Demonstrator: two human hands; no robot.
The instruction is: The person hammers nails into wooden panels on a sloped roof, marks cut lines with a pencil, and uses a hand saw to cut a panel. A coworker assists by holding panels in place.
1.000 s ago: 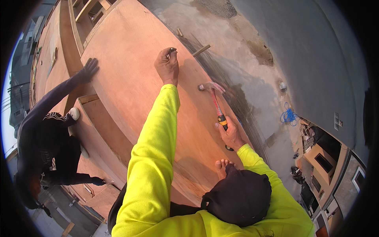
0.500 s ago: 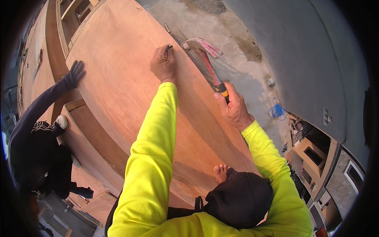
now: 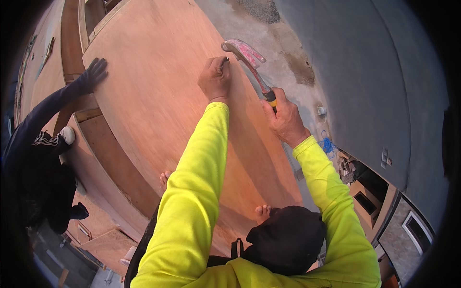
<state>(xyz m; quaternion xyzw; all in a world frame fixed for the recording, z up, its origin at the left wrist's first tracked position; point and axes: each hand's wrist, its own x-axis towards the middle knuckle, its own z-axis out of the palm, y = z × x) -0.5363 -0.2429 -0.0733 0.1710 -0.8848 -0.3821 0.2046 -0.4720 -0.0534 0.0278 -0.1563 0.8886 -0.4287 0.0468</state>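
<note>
The nail stood pinched in the left hand near the plywood sheet's far edge; the right hand was closed round the hammer, its head poised just beside the nail; light taps first would spare those fingers, I judged; a co-worker's gloved hand pressed flat on the sheet's left corner; bare toes rested on its near edge.

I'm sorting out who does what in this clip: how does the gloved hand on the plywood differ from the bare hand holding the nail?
The co-worker's gloved hand lies flat with fingers spread on the plywood sheet; the left hand is bare and pinches a nail near the sheet's edge. The gloved hand comes from a dark sleeve, the left hand from a bright yellow one. Both touch the same sheet.
</note>
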